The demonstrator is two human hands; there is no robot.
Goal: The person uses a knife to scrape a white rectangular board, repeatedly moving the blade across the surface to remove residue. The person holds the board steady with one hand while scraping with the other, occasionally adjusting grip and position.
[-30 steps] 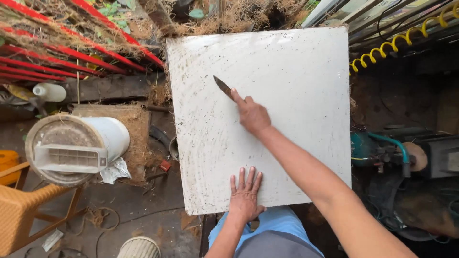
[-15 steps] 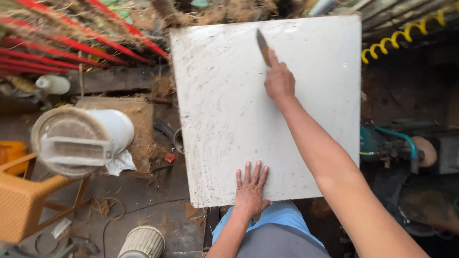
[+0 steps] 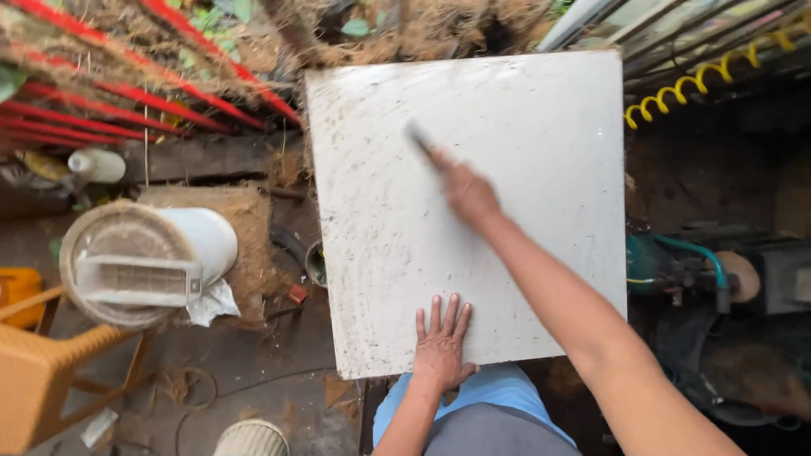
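White, speckled with dirt, the square board (image 3: 507,169) lies flat in front of the person and fills the middle of the view. The left hand (image 3: 441,342) is on its near edge, fingers spread and palm pressed flat, just above the blue cloth (image 3: 498,397) at the person's lap. The right hand (image 3: 469,192) is further up the board, approx. at its middle, closed around the handle of a thin blade (image 3: 418,135); the blade sticks out up and to the left of the knuckles, tip touching or nearly touching the surface. It is blurred, so the exact grip I cannot tell.

To do the scraping well, in my judgement: keep the blade at a low angle to the board, w/ even pressure, so it lifts dirt and does not dig into the surface. Long strokes in one direction are better than short ones. The left hand should hold firm, bc the board can slide or tip. It should also stay out of the blade's line.

Left of the left hand, well apart, a white round fan-like unit (image 3: 148,262) rests on a brown block, and an orange chair (image 3: 42,371) is nearer to the view's corner. Beyond the right hand are red pipes (image 3: 127,110) and dry roots; to its right, a yellow coiled hose (image 3: 701,80).
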